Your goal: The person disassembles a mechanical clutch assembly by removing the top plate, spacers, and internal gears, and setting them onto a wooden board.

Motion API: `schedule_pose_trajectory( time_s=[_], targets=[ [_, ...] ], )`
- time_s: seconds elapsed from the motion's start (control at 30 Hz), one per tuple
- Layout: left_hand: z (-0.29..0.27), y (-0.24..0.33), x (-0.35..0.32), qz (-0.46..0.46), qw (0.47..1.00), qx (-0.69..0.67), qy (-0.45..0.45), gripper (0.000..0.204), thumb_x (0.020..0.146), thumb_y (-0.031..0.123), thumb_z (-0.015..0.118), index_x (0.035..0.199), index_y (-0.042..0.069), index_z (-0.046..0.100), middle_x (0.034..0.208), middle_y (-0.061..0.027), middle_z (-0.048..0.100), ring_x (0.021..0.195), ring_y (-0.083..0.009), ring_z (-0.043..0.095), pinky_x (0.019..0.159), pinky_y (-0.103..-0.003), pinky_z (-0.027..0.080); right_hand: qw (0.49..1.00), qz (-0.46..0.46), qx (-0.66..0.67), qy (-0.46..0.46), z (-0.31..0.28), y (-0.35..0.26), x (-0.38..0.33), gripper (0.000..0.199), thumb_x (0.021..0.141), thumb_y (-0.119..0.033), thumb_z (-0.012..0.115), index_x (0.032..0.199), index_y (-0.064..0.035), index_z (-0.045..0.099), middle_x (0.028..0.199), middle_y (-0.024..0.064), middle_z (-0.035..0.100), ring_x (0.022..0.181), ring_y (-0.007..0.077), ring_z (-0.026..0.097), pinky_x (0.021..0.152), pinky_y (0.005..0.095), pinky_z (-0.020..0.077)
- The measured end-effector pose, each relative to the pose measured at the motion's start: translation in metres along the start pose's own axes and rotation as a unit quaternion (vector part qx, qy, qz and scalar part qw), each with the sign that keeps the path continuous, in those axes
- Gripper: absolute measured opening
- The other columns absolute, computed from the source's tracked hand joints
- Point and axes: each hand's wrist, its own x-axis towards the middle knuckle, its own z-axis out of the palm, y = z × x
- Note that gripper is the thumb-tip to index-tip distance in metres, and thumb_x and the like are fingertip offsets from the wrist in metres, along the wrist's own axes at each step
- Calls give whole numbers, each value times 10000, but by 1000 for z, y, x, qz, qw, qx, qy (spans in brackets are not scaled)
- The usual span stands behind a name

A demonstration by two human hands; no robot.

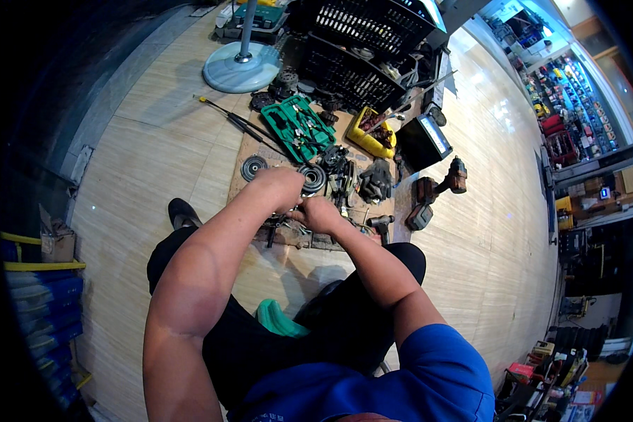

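My left hand (281,188) and my right hand (318,214) meet over a worn cardboard sheet (246,193) on the floor. Both sets of fingers are curled in. Whatever lies between them is mostly hidden by the hands, so I cannot name it. A round grooved metal part (311,178) shows just beyond my hands. Another ring-shaped metal part (254,167) rests to the left of them. Dark metal tools and parts (341,172) crowd the sheet to the right, beside a dark work glove (376,181).
Past the parts lie an open green tool case (299,129), a yellow container (371,133) of reddish pieces and stacked black crates (355,77). A cordless drill (455,176) stands at the right. A round stand base (243,67) is at the back left.
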Motion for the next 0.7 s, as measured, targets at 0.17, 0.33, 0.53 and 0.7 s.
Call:
schedule_pose_trajectory(
  time_s=[0.17, 0.33, 0.53, 0.7],
  targets=[
    [1, -1, 0, -4, 1000, 4, -1, 357, 876, 281, 722, 1135, 43, 661, 1138, -194, 694, 1084, -365, 659, 890, -469, 546, 999, 37, 19, 26, 3, 0, 3, 347, 914, -411, 623, 967, -85, 728, 818, 252, 678, 783, 455, 655, 726, 545, 523],
    [2, -1, 0, -6, 1000, 6, -5, 353, 880, 280, 718, 1134, 41, 661, 1142, -196, 692, 1087, -366, 658, 895, -470, 545, 999, 42, 10, 28, 8, -2, 6, 333, 920, -377, 597, 944, -70, 724, 824, 263, 676, 791, 460, 652, 739, 540, 525],
    [3, -3, 1, -6, 1000, 9, -4, 373, 884, 295, 720, 1152, 42, 657, 1152, -198, 689, 1093, -367, 656, 903, -472, 541, 976, 99, 193, 33, 11, 2, 6, 390, 952, -355, 565, 917, 5, 712, 839, 263, 692, 804, 433, 680, 757, 510, 536],
    [1, -1, 2, -1, 1000, 9, -2, 380, 881, 295, 724, 1158, 42, 660, 1152, -201, 690, 1092, -369, 656, 908, -469, 539, 975, 82, 204, 15, 10, 12, 6, 278, 919, -268, 633, 995, -12, 706, 896, 233, 710, 844, 395, 693, 777, 475, 538]
  ],
)
